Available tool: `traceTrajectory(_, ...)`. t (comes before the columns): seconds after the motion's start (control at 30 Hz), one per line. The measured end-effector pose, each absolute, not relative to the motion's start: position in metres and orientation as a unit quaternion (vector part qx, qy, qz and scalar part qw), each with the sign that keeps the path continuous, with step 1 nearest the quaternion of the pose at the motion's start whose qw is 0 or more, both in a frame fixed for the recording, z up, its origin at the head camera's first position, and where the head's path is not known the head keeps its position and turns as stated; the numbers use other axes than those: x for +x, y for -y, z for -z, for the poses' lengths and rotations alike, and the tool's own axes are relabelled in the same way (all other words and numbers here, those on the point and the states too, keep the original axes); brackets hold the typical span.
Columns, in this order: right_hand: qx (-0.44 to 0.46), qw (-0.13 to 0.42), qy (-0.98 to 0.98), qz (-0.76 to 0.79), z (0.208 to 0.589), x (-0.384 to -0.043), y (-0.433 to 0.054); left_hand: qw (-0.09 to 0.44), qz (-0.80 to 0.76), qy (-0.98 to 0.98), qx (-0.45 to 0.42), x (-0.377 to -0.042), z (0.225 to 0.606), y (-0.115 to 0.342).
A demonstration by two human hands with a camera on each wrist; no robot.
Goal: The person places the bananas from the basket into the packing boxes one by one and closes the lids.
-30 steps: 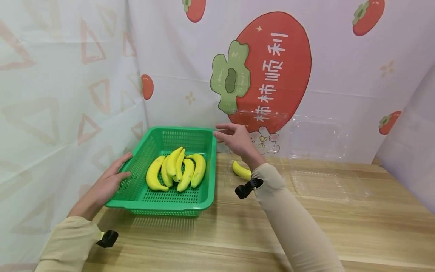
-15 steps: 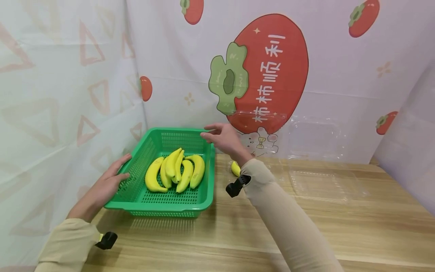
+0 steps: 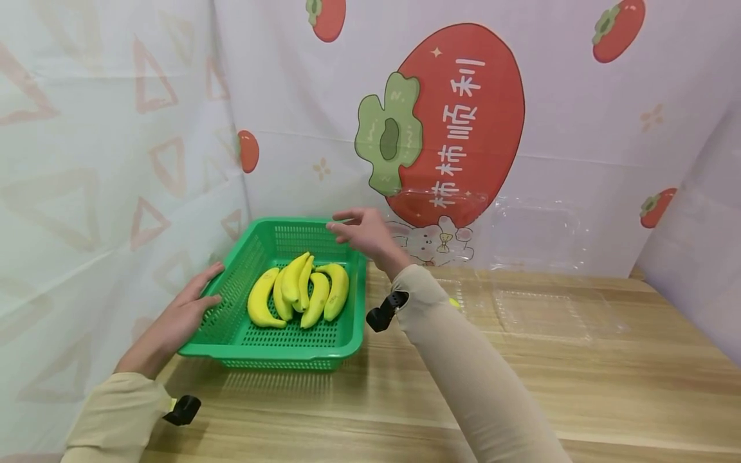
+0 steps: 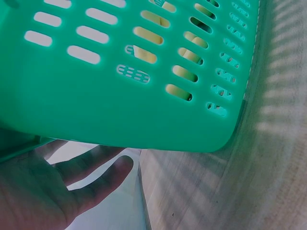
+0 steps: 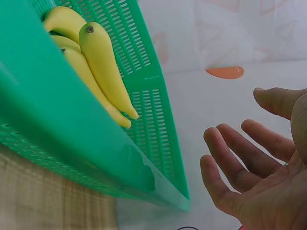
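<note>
A green plastic basket with slotted walls holds several yellow bananas lying in a loose heap. At its left rim rests my left hand; the left wrist view shows that hand's fingers extended, outside the wall. My right hand hovers over the basket's back right corner with nothing in it. Its fingers are spread and loosely bent in the right wrist view, apart from the rim. A yellow bit of another banana shows past the right sleeve, which hides most of it.
Clear plastic clamshell boxes stand opened on the wooden table to the right; one clamshell box is in plain sight, its lid raised at the back. A printed cloth hangs behind, and a pale cloth borders the left side.
My right hand has moved left, from beside the basket's right rim to over its back right corner. Its forearm now covers most of the lone banana. The left hand stays at the rim.
</note>
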State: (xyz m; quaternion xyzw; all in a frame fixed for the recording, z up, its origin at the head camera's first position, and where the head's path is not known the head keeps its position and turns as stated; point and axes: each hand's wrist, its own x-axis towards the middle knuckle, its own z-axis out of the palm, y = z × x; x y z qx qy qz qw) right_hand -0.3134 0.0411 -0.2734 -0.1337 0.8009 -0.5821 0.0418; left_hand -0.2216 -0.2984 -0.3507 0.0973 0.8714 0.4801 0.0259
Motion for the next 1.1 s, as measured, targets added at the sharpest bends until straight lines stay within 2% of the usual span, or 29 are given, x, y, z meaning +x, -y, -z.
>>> traceTrajectory(0.37, -0.128, 0.039, -0.814, 0.566, 0.274, -0.318, -0.032, 0.032, -0.478, -0.873, 0.089, -0.221, 0.353, 0.298)
traceTrajectory(0.83, -0.082, 0.091, -0.833, 0.54, 0.279, -0.322, -0.021, 0.03, -0.474, -0.876, 0.086, -0.221, 0.352, 0.298)
traceTrajectory(1.1, -0.043, 0.088, -0.83, 0.549, 0.279, -0.324, -0.017, 0.03, -0.474, -0.876, 0.085, -0.222, 0.351, 0.298)
